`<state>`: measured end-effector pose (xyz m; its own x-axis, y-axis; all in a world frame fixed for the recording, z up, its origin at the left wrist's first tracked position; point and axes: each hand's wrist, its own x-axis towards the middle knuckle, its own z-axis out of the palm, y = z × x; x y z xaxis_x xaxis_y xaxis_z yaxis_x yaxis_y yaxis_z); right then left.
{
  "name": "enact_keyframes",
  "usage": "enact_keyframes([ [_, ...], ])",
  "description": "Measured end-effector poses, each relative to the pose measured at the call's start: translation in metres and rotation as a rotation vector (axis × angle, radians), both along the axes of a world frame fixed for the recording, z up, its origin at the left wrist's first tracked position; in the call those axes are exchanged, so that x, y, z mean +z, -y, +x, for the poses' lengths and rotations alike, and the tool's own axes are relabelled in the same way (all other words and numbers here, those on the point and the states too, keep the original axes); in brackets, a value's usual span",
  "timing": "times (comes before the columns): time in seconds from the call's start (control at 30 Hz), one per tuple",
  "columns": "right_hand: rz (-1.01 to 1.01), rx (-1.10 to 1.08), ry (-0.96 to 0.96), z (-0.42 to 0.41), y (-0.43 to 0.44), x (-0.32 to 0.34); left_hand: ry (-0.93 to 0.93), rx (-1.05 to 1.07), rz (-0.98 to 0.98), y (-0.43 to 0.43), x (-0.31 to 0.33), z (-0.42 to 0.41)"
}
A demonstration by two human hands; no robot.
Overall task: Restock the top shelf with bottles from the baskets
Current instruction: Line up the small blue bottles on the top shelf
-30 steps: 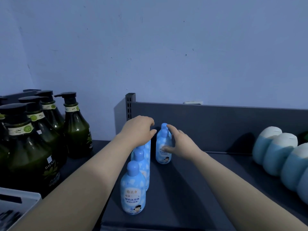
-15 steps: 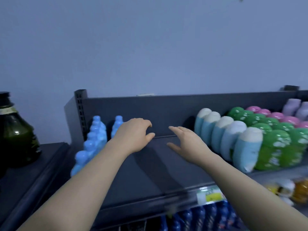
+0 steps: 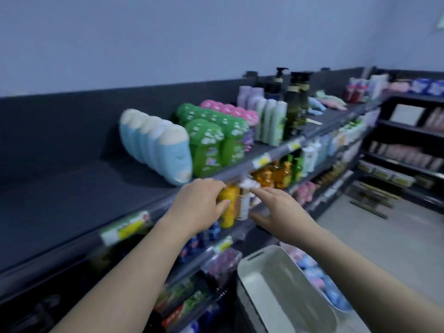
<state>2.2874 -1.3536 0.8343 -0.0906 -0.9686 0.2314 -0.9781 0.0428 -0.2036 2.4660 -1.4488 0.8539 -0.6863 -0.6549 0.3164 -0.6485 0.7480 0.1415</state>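
Observation:
The dark top shelf [image 3: 72, 195] has a bare stretch on its left part. Further right on it stand light blue bottles [image 3: 165, 150], green bottles [image 3: 211, 143] and pink bottles [image 3: 230, 111]. My left hand [image 3: 199, 207] hovers in front of the shelf edge with loosely curled fingers and holds nothing. My right hand [image 3: 281, 215] is beside it, fingers spread and empty. Below the hands, a white basket [image 3: 276, 292] looks empty. A second basket [image 3: 319, 284] behind it holds blue and pink bottles.
Lower shelves hold yellow bottles [image 3: 228, 205], orange bottles [image 3: 271, 176] and other goods. Dark pump bottles [image 3: 295, 99] stand further along the top shelf. A second rack [image 3: 408, 145] stands at the right, across a grey floor aisle [image 3: 384, 236].
The view has swung right and down, away from the small blue bottles at the shelf's left end. Both hands have left those bottles and come down, empty, past the shelf edge above the baskets.

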Motion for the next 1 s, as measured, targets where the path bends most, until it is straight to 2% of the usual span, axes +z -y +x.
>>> enact_keyframes([
  [0.23, 0.138, -0.286, 0.083, -0.126, -0.091, -0.061, 0.078, -0.19, 0.102, -0.043, -0.067, -0.138],
  [0.43, 0.284, -0.513, 0.193, -0.202, -0.117, -0.132, 0.232, -0.273, 0.175, -0.033, -0.142, -0.219],
  [0.7, 0.429, -0.723, 0.324, -0.276, -0.089, -0.217, 0.362, -0.342, 0.363, 0.032, -0.244, -0.318],
  [1.0, 0.536, -0.843, 0.465, -0.341, -0.046, -0.33, 0.531, -0.406, 0.527, 0.074, -0.367, -0.422],
])
